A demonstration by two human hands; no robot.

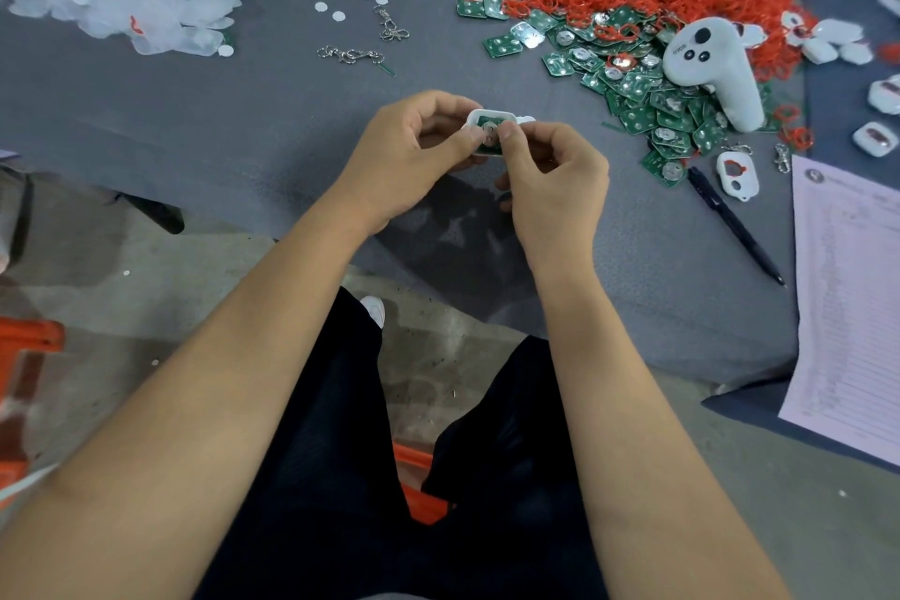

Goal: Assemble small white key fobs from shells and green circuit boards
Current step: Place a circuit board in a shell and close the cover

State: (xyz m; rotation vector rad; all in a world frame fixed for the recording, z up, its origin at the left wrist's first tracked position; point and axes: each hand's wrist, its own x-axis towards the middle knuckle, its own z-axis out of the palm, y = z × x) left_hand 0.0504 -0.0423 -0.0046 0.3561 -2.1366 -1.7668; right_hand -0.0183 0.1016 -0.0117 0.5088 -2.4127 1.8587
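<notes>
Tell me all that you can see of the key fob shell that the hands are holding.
The shell is a small white plastic tray with rounded corners, open side up. A green board with a round silver part lies in it. The left hand grips its left end; the right hand presses a thumb on the board. It is held above the grey table, not touching it.

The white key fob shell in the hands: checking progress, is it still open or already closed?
Open: the small white plastic shell shows a green circuit board inside, uncovered.
</notes>
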